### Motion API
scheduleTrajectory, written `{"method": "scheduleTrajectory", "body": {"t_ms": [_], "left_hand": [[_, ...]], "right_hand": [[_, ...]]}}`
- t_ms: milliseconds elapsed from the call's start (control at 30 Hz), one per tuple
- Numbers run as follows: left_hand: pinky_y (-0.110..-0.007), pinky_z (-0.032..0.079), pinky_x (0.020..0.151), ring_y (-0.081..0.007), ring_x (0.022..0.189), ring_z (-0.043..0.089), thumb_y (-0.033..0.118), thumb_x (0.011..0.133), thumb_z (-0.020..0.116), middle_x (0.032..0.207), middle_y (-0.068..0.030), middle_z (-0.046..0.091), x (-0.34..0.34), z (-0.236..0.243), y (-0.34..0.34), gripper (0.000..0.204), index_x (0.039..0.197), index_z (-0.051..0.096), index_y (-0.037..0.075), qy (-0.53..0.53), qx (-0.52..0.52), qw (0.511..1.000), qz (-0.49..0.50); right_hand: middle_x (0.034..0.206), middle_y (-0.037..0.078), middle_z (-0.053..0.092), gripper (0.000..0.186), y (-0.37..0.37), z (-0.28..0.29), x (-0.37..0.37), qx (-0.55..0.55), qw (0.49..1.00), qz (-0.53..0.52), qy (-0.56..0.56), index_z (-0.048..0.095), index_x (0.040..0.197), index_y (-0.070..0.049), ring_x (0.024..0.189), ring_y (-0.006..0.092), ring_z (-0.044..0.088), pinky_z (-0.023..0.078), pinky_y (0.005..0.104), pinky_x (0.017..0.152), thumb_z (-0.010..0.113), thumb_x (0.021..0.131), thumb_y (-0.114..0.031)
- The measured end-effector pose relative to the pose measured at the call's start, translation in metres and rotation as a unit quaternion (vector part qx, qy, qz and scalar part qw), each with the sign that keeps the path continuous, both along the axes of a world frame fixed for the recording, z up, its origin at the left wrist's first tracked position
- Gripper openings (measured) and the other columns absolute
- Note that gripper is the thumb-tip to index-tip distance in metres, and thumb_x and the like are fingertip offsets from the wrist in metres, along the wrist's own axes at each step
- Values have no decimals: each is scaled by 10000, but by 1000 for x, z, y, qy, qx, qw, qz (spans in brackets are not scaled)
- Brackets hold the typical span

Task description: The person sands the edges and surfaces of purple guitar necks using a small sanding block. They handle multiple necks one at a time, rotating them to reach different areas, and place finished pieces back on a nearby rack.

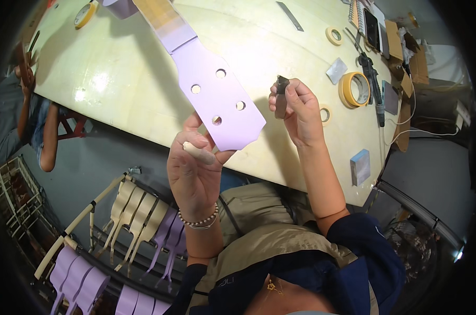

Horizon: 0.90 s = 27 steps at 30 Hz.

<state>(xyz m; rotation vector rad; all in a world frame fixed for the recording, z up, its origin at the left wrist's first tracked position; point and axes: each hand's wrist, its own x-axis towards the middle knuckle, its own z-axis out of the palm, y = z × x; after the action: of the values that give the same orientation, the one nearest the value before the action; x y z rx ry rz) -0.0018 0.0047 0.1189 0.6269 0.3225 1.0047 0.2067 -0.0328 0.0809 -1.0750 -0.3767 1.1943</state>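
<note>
A lavender ukulele neck (209, 97) slants down from the top of the view, its headstock pierced by several round tuner holes. My left hand (193, 178) grips the headstock's lower end, with fingers behind it. A pale cover sits on one digit of that hand, and a beaded bracelet (198, 220) circles the wrist. To the right of the headstock and apart from it, my right hand (305, 110) pinches a small flat dark piece (281, 97) between thumb and fingers. Whether that piece is a blade or folded sandpaper is unclear.
On the pale table (127, 68) lie yellow tape rolls (346, 90), a blue-grey block (360, 167), a metal blade (290, 17) and a black corded tool (372, 79). At lower left, a rack (91, 205) carries cream and lavender necks. Another person (17, 115) sits at far left.
</note>
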Motion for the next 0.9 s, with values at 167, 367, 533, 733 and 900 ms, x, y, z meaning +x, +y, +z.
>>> {"method": "scheduleTrajectory", "body": {"t_ms": [167,367,533,733,900], "left_hand": [[-613,457,990,-440,1368,289,413,986,456,1462,-243,224,-5,-4,-3,394,1066,570,45,15,-16,1000,6],[-459,545,896,-330,1228,493,462,957,498,1436,-213,309,-7,-8,-7,418,1034,584,60,52,-49,997,22],[-417,578,846,-330,1189,531,440,964,498,1424,-236,315,-7,-9,-6,410,1027,578,43,61,-42,997,25],[-469,557,901,-392,1254,479,388,979,494,1401,-279,319,-1,-8,-7,399,1040,553,-2,71,-19,997,33],[-465,457,950,-326,1211,481,284,991,513,1383,-260,391,-7,-29,-16,320,1041,575,-26,111,-25,991,62]], "right_hand": [[971,95,652,202,-2,-5,-3,-5,1000,3,1,587,914,-63,796,124,615,515,254,720,622,944,-260],[958,92,657,222,-1,-10,-4,-17,1000,3,-14,598,932,-59,789,125,616,513,254,714,621,943,-280],[955,86,659,230,3,-14,-5,-20,1000,9,-17,598,922,-57,779,120,612,482,236,665,622,942,-286],[963,87,659,213,3,-7,-1,2,998,50,-38,623,946,-29,797,135,615,481,231,669,618,945,-242],[949,84,653,157,2,25,-5,57,929,132,-340,684,1004,-7,856,153,621,515,267,741,643,897,-114]]}}
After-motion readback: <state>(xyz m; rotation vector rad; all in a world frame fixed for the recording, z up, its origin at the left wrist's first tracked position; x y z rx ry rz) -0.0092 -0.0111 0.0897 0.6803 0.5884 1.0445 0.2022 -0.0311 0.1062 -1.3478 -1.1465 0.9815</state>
